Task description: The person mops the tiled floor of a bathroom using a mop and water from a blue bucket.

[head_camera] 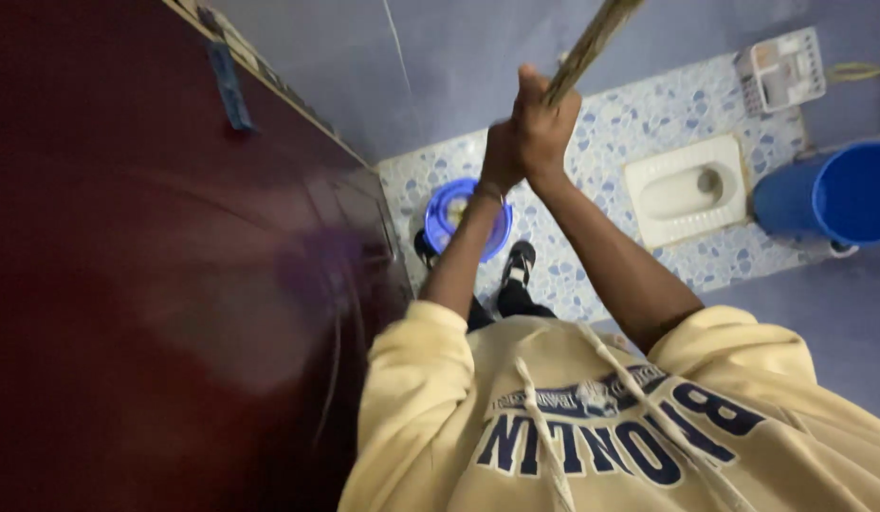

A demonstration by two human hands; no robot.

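Both hands are raised together and wrapped tight around a stick (587,45): the right hand (544,123) is the higher, with the left hand (502,156) pressed against it just below. The stick slants up out of the grip, out of view. Far beneath the grip lie a blue basin (438,213), a squat toilet (688,190) and a blue bucket (834,194).

No packages, labels, signs or screens visible.

Both arms raised, left hand (502,156) & right hand (542,118) clenched together
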